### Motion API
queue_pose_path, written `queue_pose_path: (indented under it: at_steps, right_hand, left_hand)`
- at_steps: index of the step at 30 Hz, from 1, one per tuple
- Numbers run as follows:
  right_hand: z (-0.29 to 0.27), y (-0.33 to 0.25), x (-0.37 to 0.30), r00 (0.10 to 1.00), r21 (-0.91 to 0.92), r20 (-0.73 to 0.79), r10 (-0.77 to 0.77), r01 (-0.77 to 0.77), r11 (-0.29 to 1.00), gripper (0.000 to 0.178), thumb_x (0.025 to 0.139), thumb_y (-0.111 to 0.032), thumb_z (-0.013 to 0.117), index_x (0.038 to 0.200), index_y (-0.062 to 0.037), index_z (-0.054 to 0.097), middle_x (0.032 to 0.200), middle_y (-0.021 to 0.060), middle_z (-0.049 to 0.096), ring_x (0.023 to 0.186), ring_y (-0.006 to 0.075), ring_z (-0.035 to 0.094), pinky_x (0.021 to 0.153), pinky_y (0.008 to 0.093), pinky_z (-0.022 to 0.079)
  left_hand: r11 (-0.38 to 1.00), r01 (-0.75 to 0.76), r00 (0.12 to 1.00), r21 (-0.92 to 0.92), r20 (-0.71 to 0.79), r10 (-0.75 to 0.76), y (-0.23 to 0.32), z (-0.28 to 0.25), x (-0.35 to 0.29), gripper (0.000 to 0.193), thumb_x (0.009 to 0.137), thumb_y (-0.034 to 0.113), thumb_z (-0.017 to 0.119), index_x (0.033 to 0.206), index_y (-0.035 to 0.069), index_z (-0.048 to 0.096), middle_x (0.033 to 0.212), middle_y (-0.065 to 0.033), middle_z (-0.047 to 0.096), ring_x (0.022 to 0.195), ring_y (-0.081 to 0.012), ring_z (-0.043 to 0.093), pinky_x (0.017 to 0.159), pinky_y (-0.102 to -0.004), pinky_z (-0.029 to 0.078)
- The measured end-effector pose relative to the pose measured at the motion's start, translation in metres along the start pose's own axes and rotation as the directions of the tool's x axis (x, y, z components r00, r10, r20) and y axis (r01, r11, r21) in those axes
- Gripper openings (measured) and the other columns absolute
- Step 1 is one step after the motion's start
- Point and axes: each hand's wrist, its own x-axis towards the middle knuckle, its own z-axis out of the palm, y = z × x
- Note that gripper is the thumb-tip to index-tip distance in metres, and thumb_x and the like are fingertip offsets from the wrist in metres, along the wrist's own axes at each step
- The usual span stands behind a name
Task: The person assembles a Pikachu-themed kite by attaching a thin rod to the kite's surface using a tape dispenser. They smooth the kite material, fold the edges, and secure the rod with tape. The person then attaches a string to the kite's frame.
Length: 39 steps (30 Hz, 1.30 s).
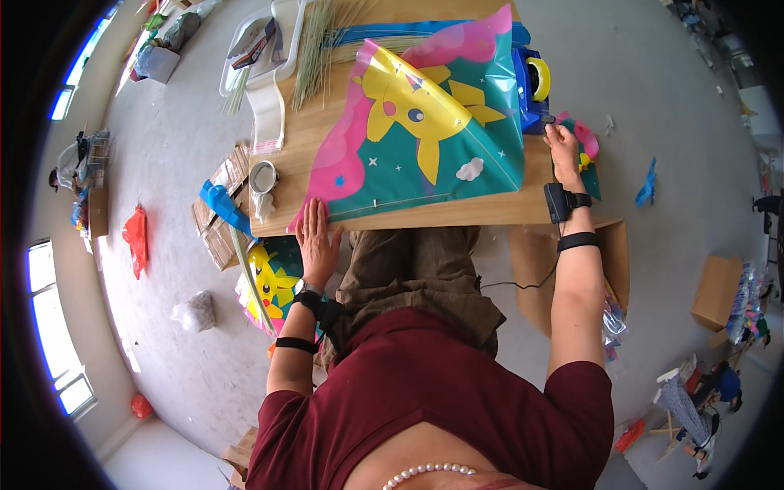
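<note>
A glossy printed plastic sheet [367,159], teal and pink with a yellow cartoon character, lies on the wooden table [282,184] with its far part folded over. My left hand [318,249] rests on the sheet's near left corner, fingers stretched out and lying flat. At the table's right side, my right hand [562,155] has its fingertips pinched together close to the front of a blue tape dispenser [529,114]. A yellow roll of tape [538,79] sits in that dispenser. Whatever the right fingertips hold is too small to make out.
Thin pale sticks [314,57] and a white plastic bin [286,37] occupy the table's far left. A small round container [263,177] stands near its left edge. Below are an open cardboard box [531,269] at right and more printed sheets [269,282] at left.
</note>
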Motion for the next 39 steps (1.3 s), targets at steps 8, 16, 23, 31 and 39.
queue_pose_path:
  at_steps: [8,16,23,31,39]
  right_hand:
    - [0.014,0.046,0.011,0.997,0.445,-0.077,-0.008,0.042,0.895,0.018,0.097,-0.019,0.071,0.106,-0.0025,0.069,0.100,0.0013,0.070,0.094,0.0117,0.066,0.089,0.0297,0.057]
    - [-0.046,0.092,0.032,0.956,0.383,-0.221,0.194,-0.098,0.919,0.025,0.099,-0.018,0.065,0.116,0.0015,0.065,0.115,0.0123,0.068,0.106,0.0259,0.067,0.092,0.0445,0.057]
    - [0.053,-0.048,-0.090,0.989,0.316,0.114,0.089,-0.121,0.941,0.039,0.106,-0.039,0.054,0.113,-0.0030,0.066,0.116,0.0073,0.066,0.110,0.0186,0.062,0.094,0.0369,0.053]
    - [0.197,-0.055,-0.203,0.889,0.113,0.438,0.134,-0.202,0.973,0.046,0.108,-0.043,0.048,0.106,-0.0050,0.074,0.095,-0.0012,0.063,0.072,0.0052,0.049,0.065,0.0206,0.045]
    - [0.253,-0.028,-0.220,0.749,0.132,0.606,0.268,-0.427,0.895,0.050,0.111,-0.043,0.040,0.109,0.0014,0.063,0.061,-0.0037,0.048,0.045,0.0046,0.036,0.043,0.0223,0.028]
  left_hand:
    - [1.000,0.002,1.000,0.021,-0.027,-0.001,-0.003,0.002,-0.002,0.076,0.096,0.031,0.062,0.159,0.005,0.027,0.165,-0.0131,0.029,0.154,-0.0284,0.023,0.124,-0.0478,0.015]
    - [0.998,-0.049,0.994,-0.041,-0.102,0.044,0.001,0.019,0.016,0.076,0.094,0.033,0.065,0.157,0.005,0.032,0.163,-0.0142,0.032,0.153,-0.0286,0.025,0.123,-0.0491,0.016]
    - [0.997,0.012,0.994,-0.078,-0.105,-0.020,-0.004,0.000,-0.002,0.081,0.090,0.029,0.070,0.156,0.005,0.031,0.161,-0.0161,0.033,0.151,-0.0316,0.027,0.122,-0.0527,0.018]
    - [0.967,-0.184,0.972,-0.175,-0.181,0.153,0.018,-0.006,0.000,0.060,0.086,0.017,0.070,0.141,0.003,0.051,0.143,-0.0185,0.048,0.139,-0.0369,0.040,0.117,-0.0525,0.027]
    - [0.884,-0.321,0.947,-0.341,-0.099,0.306,0.050,0.003,-0.002,0.048,0.084,0.007,0.064,0.131,-0.003,0.057,0.138,-0.0174,0.054,0.133,-0.0339,0.048,0.112,-0.0444,0.038]
